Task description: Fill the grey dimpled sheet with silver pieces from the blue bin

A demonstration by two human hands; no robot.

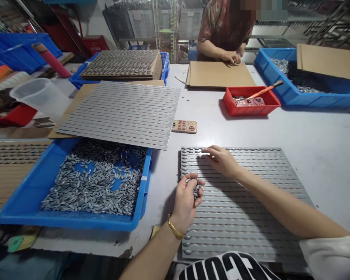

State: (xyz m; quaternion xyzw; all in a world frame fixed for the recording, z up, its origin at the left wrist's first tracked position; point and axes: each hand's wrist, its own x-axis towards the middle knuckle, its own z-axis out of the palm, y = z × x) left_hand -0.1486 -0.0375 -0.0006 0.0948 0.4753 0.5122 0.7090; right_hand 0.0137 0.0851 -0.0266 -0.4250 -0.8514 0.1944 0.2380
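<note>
My left hand point(186, 204), with a gold bracelet point(175, 226) at the wrist, is curled around a small bunch of grey metal pieces point(196, 190). My right hand point(221, 161) rests over a grey slotted metal plate point(242, 217), which has rows of oval pieces in it. Its fingertips pinch a small shiny piece point(205, 153) near the plate's upper left corner. To my left, a blue plastic tray point(76, 223) holds a loose heap of grey oval metal pieces point(96, 182).
A second slotted plate point(119, 112) lies on cardboard beyond the blue tray, next to a phone in a patterned case point(184, 126). Across the table, a co-worker's hands point(231, 57) rest on a cardboard sheet point(220, 74). A red tray point(251, 101) and a blue crate point(309, 97) stand farther back.
</note>
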